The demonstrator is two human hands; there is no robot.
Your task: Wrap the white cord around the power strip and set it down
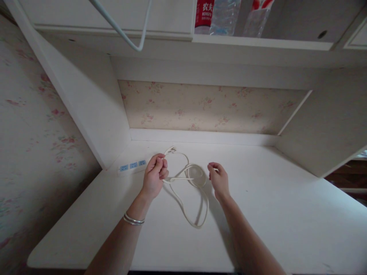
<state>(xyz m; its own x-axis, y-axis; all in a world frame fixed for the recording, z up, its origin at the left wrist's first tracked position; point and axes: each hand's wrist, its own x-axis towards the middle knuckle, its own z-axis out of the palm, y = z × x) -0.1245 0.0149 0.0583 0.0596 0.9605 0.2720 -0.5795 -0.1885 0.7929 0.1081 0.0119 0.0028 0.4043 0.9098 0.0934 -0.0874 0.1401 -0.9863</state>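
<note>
My left hand (156, 173) is closed around part of a cream-white power cord (197, 227), above the white desk top (275, 214). Loops of the cord hang or lie to the right of that hand, and its plug end (172, 149) shows just beyond the fingers. To the right of the coil is my right hand (219, 178), with its fingers loosely bent and a little apart. No cord shows in it, and a small gap parts it from the loops. Left of my left hand lies a white power strip (132, 167) with blue socket faces, partly behind the hand.
White side panels (94, 103) close off the desk at left and right. Overhead is a shelf (263, 42) with plastic bottles (225, 17). A pale bent rod or cable (120, 30) hangs down at the upper left. Flowered wallpaper (206, 107) covers the back.
</note>
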